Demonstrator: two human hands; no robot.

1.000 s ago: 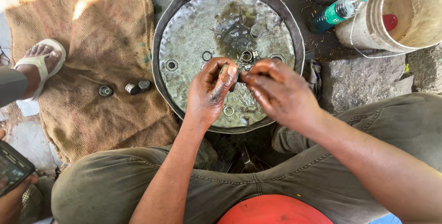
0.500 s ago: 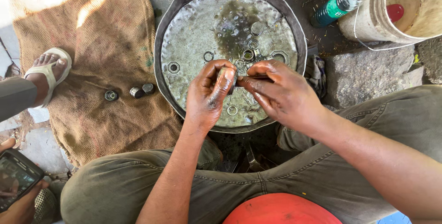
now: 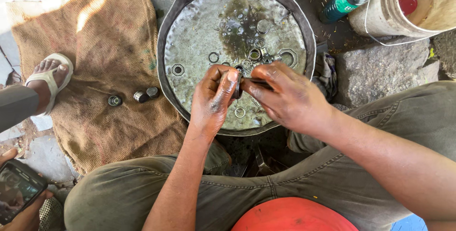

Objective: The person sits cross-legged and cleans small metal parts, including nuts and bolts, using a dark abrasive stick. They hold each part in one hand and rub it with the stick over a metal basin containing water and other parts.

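Both hands pinch one small dark metal ring [image 3: 236, 84] above the round dented metal pan [image 3: 190, 93]: left hand [image 3: 216, 99] closed around it, right hand [image 3: 285, 99] apparently pressing a thin tool; steady it over the pan.

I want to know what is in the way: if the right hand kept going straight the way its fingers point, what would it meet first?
The right hand points leftward, and its fingertips already meet the small dark ring-shaped part pinched by the left hand. Past that come the left fingers; depth above the metal pan is unclear.
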